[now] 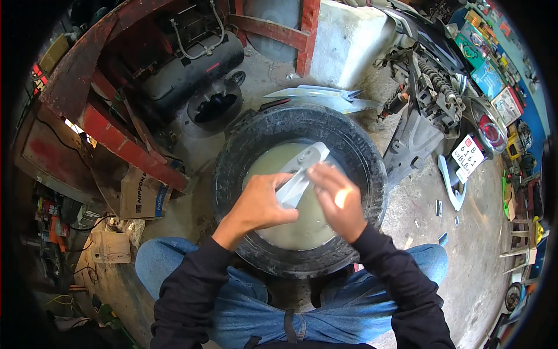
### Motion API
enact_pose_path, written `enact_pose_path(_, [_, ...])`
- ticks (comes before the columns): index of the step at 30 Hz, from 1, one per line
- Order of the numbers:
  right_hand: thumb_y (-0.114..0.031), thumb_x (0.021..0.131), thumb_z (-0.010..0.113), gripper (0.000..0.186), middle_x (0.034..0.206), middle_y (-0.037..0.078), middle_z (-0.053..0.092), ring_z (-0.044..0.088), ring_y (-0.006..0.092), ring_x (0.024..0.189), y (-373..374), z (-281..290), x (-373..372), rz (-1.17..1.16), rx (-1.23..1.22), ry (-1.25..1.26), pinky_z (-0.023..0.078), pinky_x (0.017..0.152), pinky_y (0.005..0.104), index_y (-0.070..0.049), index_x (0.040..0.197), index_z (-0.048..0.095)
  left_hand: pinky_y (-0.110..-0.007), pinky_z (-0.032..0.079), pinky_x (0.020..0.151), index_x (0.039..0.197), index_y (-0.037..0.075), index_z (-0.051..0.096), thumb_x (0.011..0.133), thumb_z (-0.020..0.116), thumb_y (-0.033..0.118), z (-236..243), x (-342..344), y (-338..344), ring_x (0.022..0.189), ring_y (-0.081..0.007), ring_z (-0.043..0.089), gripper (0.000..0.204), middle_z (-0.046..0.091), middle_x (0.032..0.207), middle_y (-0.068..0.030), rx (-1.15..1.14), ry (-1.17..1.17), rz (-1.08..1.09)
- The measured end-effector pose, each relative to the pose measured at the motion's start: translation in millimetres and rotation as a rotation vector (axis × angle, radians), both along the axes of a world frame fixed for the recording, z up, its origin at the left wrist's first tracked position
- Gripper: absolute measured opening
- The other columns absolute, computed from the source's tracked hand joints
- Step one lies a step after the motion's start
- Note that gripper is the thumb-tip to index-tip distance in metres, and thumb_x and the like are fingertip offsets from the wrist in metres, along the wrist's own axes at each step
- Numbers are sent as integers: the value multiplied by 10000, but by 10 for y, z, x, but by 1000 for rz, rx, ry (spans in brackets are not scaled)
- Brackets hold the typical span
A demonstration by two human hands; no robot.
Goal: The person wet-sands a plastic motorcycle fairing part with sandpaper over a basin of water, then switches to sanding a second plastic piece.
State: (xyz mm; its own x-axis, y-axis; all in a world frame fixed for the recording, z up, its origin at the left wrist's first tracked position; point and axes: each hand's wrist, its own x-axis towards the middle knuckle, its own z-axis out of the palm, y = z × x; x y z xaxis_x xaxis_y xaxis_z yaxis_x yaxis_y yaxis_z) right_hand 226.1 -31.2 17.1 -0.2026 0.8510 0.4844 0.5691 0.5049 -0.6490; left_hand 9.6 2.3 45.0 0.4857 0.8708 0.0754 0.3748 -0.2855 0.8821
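Note:
A light grey, long molded part point(311, 156) with holes near its far end is held at a tilt over a round black tub point(372, 174). Cloudy, pale greenish water point(305, 235) lies in the tub below it. My left hand point(256, 200) grips the near end of the part, thumb on one side and fingers around the other. Against its right side, my right hand point(340, 203) presses with fingers curled together and a little blurred. Whether a small pad or cloth lies under those right fingers is hidden.
My knees in blue jeans point(168, 262) flank the tub. A partly stripped motorcycle point(442, 99) stands at the right. Bluish-white panels point(325, 98) lie just beyond the rim. At the left are a red frame point(119, 136), a black tank point(195, 70) and a cardboard box point(139, 195).

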Motion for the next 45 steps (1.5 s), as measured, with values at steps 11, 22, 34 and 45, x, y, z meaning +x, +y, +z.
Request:
enact_pose_path(11, [45, 831, 549, 390, 1230, 207, 677, 607, 362, 1243, -105, 92, -37, 179, 96, -42, 442, 1096, 435, -13, 1183, 708, -372, 518, 695, 1112, -2, 687, 585, 709, 232, -22, -66, -36, 701, -340, 640, 577, 664, 823, -241, 23, 17, -24])
enact_pose_path(22, [-26, 774, 665, 414, 1207, 168, 654, 615, 364, 1197, -113, 235, -67, 93, -72, -53, 484, 1050, 476, -28, 1187, 685, -325, 534, 859, 1273, -12, 633, 697, 805, 150, -33, -38, -43, 948, -240, 720, 622, 720, 1082, -202, 135, -7, -38])
enact_pose_path(34, [-98, 734, 716, 504, 1280, 130, 602, 536, 386, 1279, -299, 145, -304, 2, 255, -406, 457, 1050, 544, -8, 1226, 655, -387, 539, 872, 1220, -14, 555, 795, 752, 16, -193, 147, -73, 1037, -362, 705, 469, 705, 1096, -232, 130, 37, 175])
enact_pose_path(45, [-61, 706, 724, 502, 1277, 129, 611, 543, 402, 1219, -286, 136, -282, -19, 245, -424, 481, 1005, 541, 14, 1199, 667, -378, 553, 818, 1199, -20, 588, 791, 764, 22, -287, 202, 17, 967, -359, 723, 446, 719, 1025, -229, 169, 46, 176])
